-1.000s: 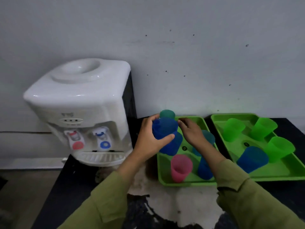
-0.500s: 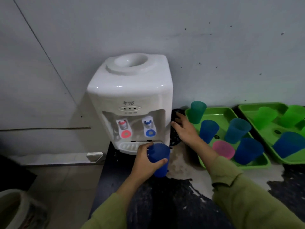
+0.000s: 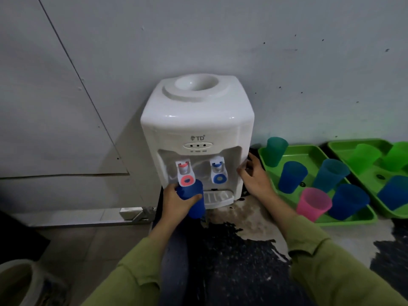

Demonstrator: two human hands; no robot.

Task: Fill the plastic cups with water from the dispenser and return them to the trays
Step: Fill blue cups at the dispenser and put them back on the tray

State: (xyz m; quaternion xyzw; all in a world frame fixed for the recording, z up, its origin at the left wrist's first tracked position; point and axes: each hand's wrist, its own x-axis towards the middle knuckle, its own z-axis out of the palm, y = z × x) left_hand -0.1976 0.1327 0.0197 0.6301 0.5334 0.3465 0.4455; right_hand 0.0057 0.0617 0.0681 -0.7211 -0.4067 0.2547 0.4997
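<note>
My left hand (image 3: 176, 203) grips a blue plastic cup (image 3: 193, 202), its rim up against the red tap lever (image 3: 186, 176) of the white water dispenser (image 3: 196, 120). The blue tap (image 3: 219, 173) stands free to its right. My right hand (image 3: 255, 175) rests against the dispenser's right side, fingers loosely bent, holding nothing. A green tray (image 3: 313, 152) just right of the dispenser carries a teal cup (image 3: 275, 154), several blue cups and a pink cup (image 3: 313, 204). A second green tray (image 3: 341, 145) at the far right holds green cups and a blue one.
The dispenser and trays stand on a dark, worn counter (image 3: 238, 250) against a grey wall. The drip tray (image 3: 217, 198) juts out below the taps. Left of the counter lies tiled floor with a pale bucket (image 3: 19, 283) at the bottom left.
My left hand lifted the blue cup off the tray, carried it left and raised it to the red tap. My right hand left the tray and went to the dispenser's right side.
</note>
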